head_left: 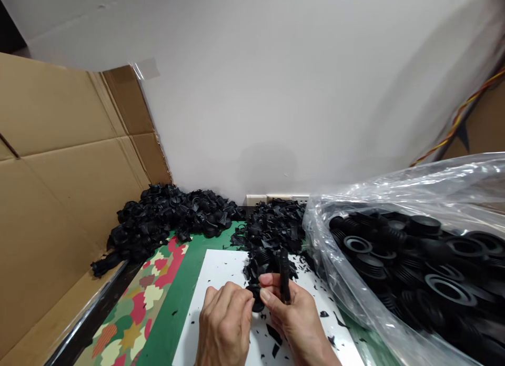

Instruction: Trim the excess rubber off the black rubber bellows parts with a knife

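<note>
A small black rubber part [257, 298] is between my two hands, just above the white board. My left hand [225, 321] is closed, with its fingertips pinching the part's left side. My right hand [294, 314] is closed too. A slim black handle [284, 276] stands upright in its grip; whether a blade is attached cannot be made out. Thumb and index finger of this hand meet at the part's right edge. Black rubber scraps [272, 226] heap up directly behind the hands, and loose bits lie scattered over the board [221, 266].
On the right, a clear plastic bag [327, 271] holds many ribbed black rubber pieces [398, 250]. To the left, a pile of black rubber pieces [173, 213] rests against a cardboard box [71, 140]. A patterned strip [134, 313] lies on the green surface [168, 308]. Behind is a white wall [276, 92].
</note>
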The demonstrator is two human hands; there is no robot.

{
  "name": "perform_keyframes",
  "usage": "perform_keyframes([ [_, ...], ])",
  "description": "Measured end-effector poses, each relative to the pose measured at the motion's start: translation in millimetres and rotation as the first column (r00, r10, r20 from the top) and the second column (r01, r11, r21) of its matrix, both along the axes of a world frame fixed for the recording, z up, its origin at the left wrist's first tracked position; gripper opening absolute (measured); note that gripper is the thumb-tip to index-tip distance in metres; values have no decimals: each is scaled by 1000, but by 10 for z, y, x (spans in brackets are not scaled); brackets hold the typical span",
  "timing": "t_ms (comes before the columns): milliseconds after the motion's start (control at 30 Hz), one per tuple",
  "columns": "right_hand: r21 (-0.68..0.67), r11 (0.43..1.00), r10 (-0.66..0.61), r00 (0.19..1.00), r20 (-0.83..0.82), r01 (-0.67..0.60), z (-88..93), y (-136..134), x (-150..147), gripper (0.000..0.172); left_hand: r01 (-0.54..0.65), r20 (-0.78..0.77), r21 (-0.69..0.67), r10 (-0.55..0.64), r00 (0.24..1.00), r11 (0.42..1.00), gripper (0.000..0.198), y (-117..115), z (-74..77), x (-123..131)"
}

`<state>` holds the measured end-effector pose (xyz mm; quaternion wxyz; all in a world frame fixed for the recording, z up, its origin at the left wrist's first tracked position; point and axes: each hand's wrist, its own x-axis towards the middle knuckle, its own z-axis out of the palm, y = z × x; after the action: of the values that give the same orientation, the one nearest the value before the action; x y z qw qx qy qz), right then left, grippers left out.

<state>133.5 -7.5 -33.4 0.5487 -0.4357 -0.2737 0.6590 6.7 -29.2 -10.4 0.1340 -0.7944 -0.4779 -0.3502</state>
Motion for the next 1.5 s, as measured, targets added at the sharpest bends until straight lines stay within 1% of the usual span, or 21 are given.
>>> perform_keyframes([
  [133, 90, 994, -72, 982, 175, 57, 86, -21, -8, 22, -53, -86, 26, 55, 995, 998, 28, 1, -8, 53],
  [200, 136, 989, -93, 966, 242, 61, 98, -46, -29, 17, -74, -118, 58, 81, 990, 996, 31, -2, -20, 77],
  [300, 185, 981, -105, 948, 301, 50, 63, -104, -76, 16, -80, -146, 126, 98, 984, 989, 32, -7, -25, 108],
  [400, 249, 967, -135, 942, 308, 57, 42, -151, -100, 17, -89, -126, 186, 114, 985, 979, 31, -10, -12, 117],
  [467, 243, 969, -126, 950, 286, 55, 64, -150, -88, 16, -92, -88, 182, 109, 990, 979, 29, -9, -6, 109],
  [533, 204, 977, -111, 970, 217, 66, 92, -122, -62, 20, -93, 0, 126, 93, 996, 988, 27, -5, -6, 93],
  [633, 113, 992, -71, 995, 71, 63, 90, -61, -26, 30, -64, 202, -47, 72, 977, 997, 25, 4, -17, 66],
  [733, 16, 1000, -11, 999, -37, 11, 31, -22, -13, 36, 23, 358, -189, 47, 933, 982, 22, 13, -30, 43],
  [833, -34, 999, 10, 995, -95, -13, -26, -9, -8, 39, 76, 427, -220, 26, 904, 973, 20, 20, -40, 32],
  [967, -57, 998, 11, 993, -113, -18, -69, 6, -12, 39, 122, 486, -228, 5, 874, 966, 19, 30, -51, 37],
  [1033, -51, 999, 2, 996, -93, -7, -88, 19, -26, 38, 146, 536, -256, 15, 844, 955, 19, 34, -56, 42],
  [1100, -35, 999, -19, 999, -44, 18, -101, 28, -47, 35, 188, 604, -324, 50, 795, 927, 20, 38, -58, 42],
  [1167, -5, 998, -58, 997, 41, 59, -94, 26, -67, 30, 253, 680, -423, 120, 724, 870, 24, 44, -55, 35],
  [1233, 39, 995, -98, 984, 148, 93, -46, 9, -74, 24, 307, 746, -486, 205, 633, 818, 31, 51, -44, 22],
  [1267, 63, 993, -113, 974, 197, 102, -5, -4, -71, 21, 315, 774, -493, 243, 585, 811, 35, 53, -36, 14],
  [1300, 81, 992, -118, 964, 237, 101, 43, -20, -64, 19, 307, 793, -488, 268, 548, 817, 38, 53, -25, 6],
  [1333, 91, 991, -119, 956, 269, 97, 96, -35, -55, 17, 288, 804, -472, 274, 528, 833, 39, 51, -12, -1],
  [1367, 94, 991, -115, 949, 293, 91, 148, -49, -44, 16, 268, 806, -449, 257, 533, 852, 38, 45, 1, -7],
  [1400, 92, 992, -113, 944, 310, 89, 192, -61, -34, 16, 251, 798, -418, 221, 561, 873, 34, 38, 12, -11],
  [1500, 103, 990, -122, 941, 315, 93, 239, -74, -20, 13, 219, 693, -313, 65, 718, 924, 16, 12, 22, -11],
])
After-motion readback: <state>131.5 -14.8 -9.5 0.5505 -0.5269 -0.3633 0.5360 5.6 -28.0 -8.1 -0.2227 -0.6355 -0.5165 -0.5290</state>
